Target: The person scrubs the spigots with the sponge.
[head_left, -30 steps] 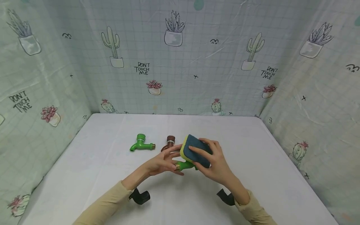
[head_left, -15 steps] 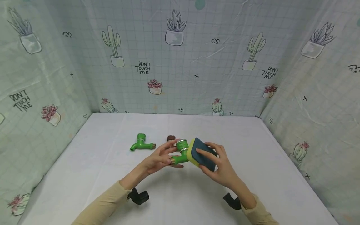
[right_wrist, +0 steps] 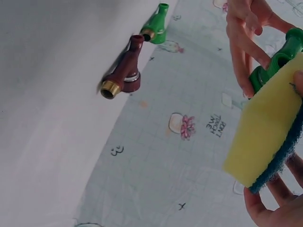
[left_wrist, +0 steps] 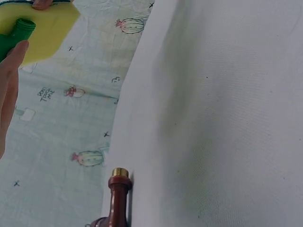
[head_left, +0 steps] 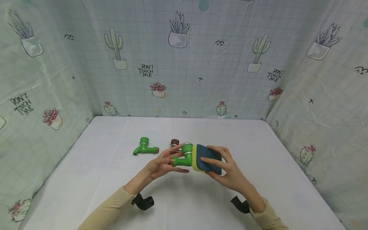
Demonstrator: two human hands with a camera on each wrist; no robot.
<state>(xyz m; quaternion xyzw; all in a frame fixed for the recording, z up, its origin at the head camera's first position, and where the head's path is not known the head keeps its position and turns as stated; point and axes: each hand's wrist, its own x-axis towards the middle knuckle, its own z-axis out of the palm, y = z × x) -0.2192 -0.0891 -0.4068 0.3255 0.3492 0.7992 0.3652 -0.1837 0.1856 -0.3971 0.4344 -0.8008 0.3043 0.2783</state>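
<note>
Over the middle of the table, my left hand holds a green tap by its brass-threaded end, the ribbed cap pointing up. My right hand grips a yellow sponge with a dark blue scouring side, thumb and fingers spread round its edges. The yellow face of the sponge lies against the tap or very close to it, on the side away from my left palm. In the left wrist view the tap's spout shows in front of the sponge.
Another green tap lies on the white table at the back left. A brown tap lies beside it, partly hidden behind my left hand in the head view. Patterned cloth walls the back and sides.
The sponge has moved right and slightly down, from in front of the tap to its right side, uncovering the ribbed cap. The held tap has shifted a little left and levelled.
</note>
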